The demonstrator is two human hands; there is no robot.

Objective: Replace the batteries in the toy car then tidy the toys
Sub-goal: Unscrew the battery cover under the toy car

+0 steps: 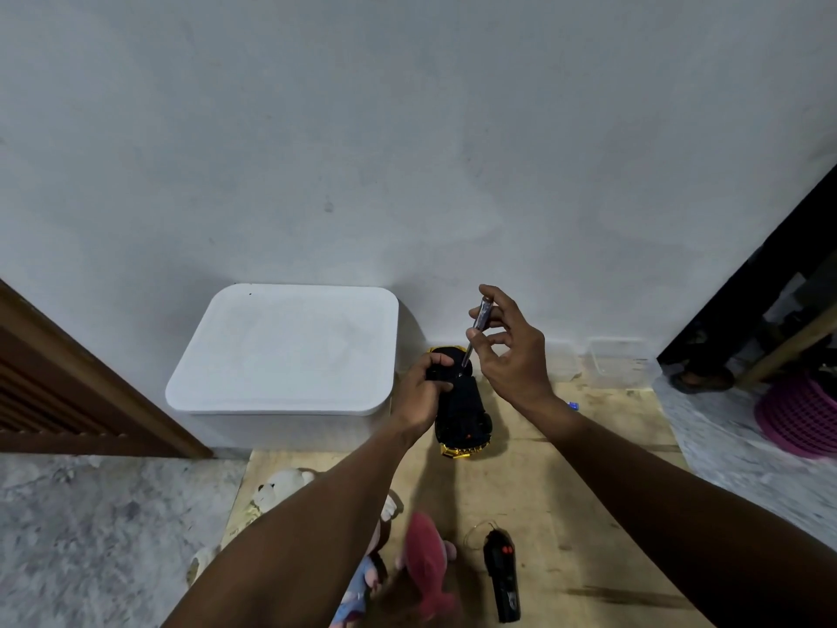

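- Toy car [462, 414]: yellow body, black underside up, toward the far edge of the board [566, 469], just beside the white lidded box [281, 351].
- Your left hand [419, 392]: fingers curled round the car's far end.
- Your right hand [512, 351]: thumb and forefingers pinching the screwdriver [475, 328], other fingers loose; its tip meets the car's underside.
- Near edge: remote control [502, 577], pink plush [425, 564], white bear [281, 485].
- Far right corner: clear tub [616, 360].

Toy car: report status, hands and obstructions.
Left hand grips toy car, underside up. Right hand pinches screwdriver, tip on car's underside. Nothing between hands and car.
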